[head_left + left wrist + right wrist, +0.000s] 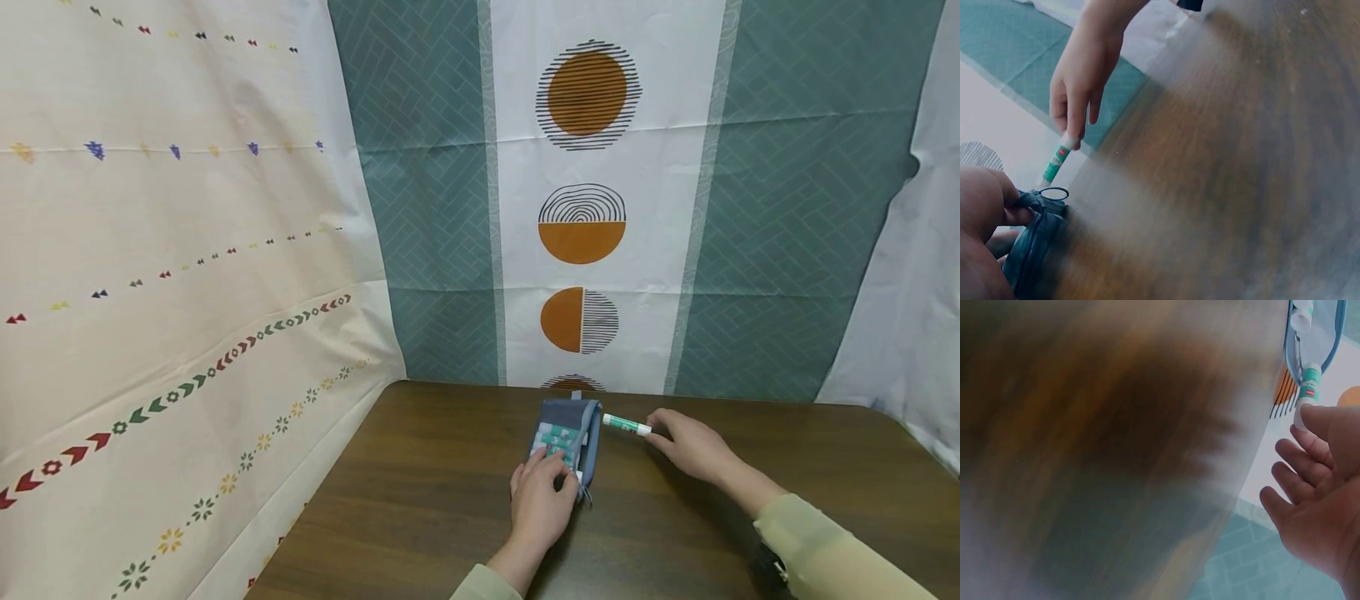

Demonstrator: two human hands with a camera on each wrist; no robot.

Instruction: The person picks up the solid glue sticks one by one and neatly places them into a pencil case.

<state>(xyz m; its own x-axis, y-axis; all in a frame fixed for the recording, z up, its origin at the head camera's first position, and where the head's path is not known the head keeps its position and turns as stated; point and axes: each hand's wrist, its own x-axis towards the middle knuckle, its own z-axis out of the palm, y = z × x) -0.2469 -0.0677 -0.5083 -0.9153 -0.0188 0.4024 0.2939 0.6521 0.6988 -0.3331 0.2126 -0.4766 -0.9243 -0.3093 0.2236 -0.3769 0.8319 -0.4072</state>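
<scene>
A grey-blue zip pencil case [564, 410] with a teal-and-white checked front lies near the table's back edge. My left hand [543, 498] grips its near end, by the zip with a metal ring [1055, 194]. My right hand [690, 446] pinches one end of a slim white tube with a green label [627, 425]; whether it is a marker or a glue stick I cannot tell. That tube points at the case's right side. In the right wrist view the case's mouth [1340, 328] gapes, and another white-ended tube [1301, 320] shows inside it.
The brown wooden table [420, 500] extends around both hands. A patterned cream cloth [187, 292] hangs on the left, and a green-and-white curtain [442, 250] stands right behind the table's back edge. The right wrist carries a dark band [770, 567].
</scene>
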